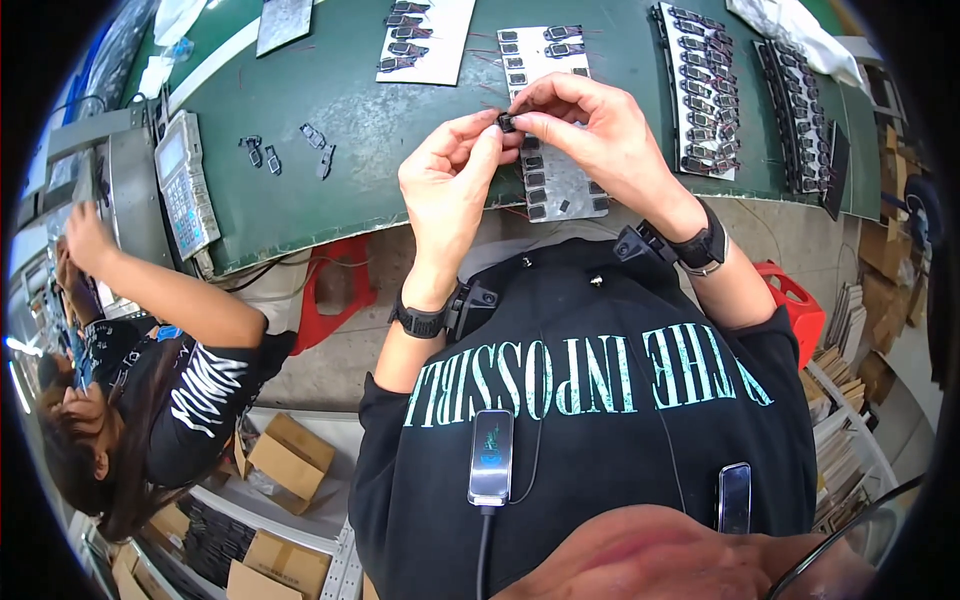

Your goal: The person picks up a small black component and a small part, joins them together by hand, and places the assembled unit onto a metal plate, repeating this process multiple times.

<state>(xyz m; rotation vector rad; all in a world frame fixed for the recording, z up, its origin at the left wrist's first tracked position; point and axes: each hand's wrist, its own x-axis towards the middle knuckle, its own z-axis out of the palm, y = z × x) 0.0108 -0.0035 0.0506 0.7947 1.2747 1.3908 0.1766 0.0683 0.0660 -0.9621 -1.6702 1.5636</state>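
My left hand (447, 172) and my right hand (603, 128) meet over the near part of the green table (370, 150). Between their thumbs and fingertips they pinch one small black part (506, 122); its exact kind cannot be made out, as the fingers cover much of it. Directly beneath lies a grey board (565, 165) bearing rows of small black rectangular pieces, some with thin red wires. Two larger black assemblies (563, 41) rest at that board's far end. My right hand hides part of its middle.
A white board (440, 50) with black assemblies lies beyond my left hand. Filled racks (703, 95) (795, 115) stand at right. Loose parts (270, 157) and a grey keypad device (185, 185) lie at left. A co-worker's arm (180, 290) and red stools (330, 290) flank the near edge.
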